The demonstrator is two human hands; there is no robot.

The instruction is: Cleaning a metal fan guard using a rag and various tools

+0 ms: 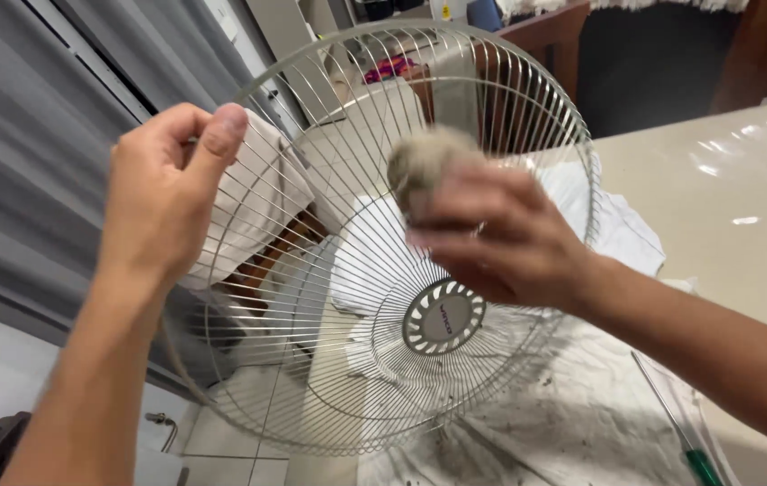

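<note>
Up at ten o'clock, the left hand [167, 193] pinches the fan guard's [329, 360] rim. Right hand [500, 238], blurred, grasps a dusty grey wad [424, 162] against the wires. Screwdriver [680, 432] lies at five o'clock on dirty cloth [572, 432].

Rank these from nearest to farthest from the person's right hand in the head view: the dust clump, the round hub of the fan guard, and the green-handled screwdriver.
From the right hand:
1. Dust clump: pinched at the fingertips, just above the hand.
2. Round hub of the wire fan guard: just below the hand.
3. Green-handled screwdriver: lying on the dirty cloth, lower right, farthest.
</note>
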